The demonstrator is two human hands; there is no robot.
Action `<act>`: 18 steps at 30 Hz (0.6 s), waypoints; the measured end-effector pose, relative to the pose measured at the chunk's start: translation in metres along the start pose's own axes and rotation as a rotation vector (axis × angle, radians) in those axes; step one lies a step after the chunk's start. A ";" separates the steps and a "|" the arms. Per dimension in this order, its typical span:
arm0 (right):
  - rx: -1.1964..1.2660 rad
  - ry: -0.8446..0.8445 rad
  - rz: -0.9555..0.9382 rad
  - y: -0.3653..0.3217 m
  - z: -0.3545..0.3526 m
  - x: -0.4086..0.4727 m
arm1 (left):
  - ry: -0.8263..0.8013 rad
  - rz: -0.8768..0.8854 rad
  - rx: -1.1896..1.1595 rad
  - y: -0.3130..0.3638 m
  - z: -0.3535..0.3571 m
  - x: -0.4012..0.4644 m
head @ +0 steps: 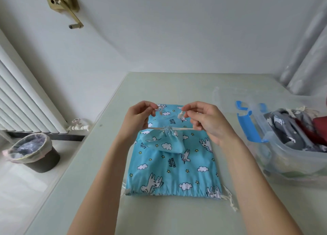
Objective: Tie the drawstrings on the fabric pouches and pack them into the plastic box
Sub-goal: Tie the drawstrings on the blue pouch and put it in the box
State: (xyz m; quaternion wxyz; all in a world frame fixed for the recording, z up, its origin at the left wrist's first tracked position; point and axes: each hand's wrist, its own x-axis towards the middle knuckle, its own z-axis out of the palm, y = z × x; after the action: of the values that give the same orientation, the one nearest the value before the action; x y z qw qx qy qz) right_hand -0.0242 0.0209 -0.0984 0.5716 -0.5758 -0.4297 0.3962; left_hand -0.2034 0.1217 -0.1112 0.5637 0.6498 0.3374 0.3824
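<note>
On the table (pixel 177 217), both hands' grips (pixel 137 117) (pixel 207 121) pinch drawstrings (pixel 177 128) of a "little UNICORN" pouch (pixel 164 142).

Sky-blue pouches (pixel 174 171) printed with white unicorns, clouds, yellow stars; cream drawstring (pixel 177 128); pale green tabletop (pixel 109 164); clear box (pixel 290 156), blue latches (pixel 247 126).

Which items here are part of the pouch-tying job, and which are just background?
Job:
- small blue cloud-print fabric pouch
- its cream drawstring, ends pinched by left hand and right hand
- larger blue unicorn-print pouch underneath
- clear plastic box holding grey pouches

Background:
- dark waste bin
- white radiator
- brass wall crank
</note>
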 end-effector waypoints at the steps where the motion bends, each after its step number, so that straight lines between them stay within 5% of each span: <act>1: -0.023 0.019 -0.008 0.001 0.002 0.001 | -0.006 0.017 -0.002 0.000 0.000 -0.001; 6: 0.041 0.116 -0.022 0.000 0.003 0.007 | -0.065 0.171 -0.072 0.022 0.008 -0.004; 13: -0.039 -0.128 -0.055 -0.014 0.025 -0.003 | -0.100 0.185 -0.086 0.039 0.029 -0.014; 18: -0.019 -0.013 -0.084 -0.012 0.039 -0.005 | -0.087 0.199 -0.049 0.040 0.030 -0.015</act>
State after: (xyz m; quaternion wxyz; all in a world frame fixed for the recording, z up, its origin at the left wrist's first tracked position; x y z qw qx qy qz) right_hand -0.0633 0.0285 -0.0879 0.5793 -0.5601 -0.4613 0.3715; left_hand -0.1839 0.0883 -0.0753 0.5528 0.6819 0.2373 0.4161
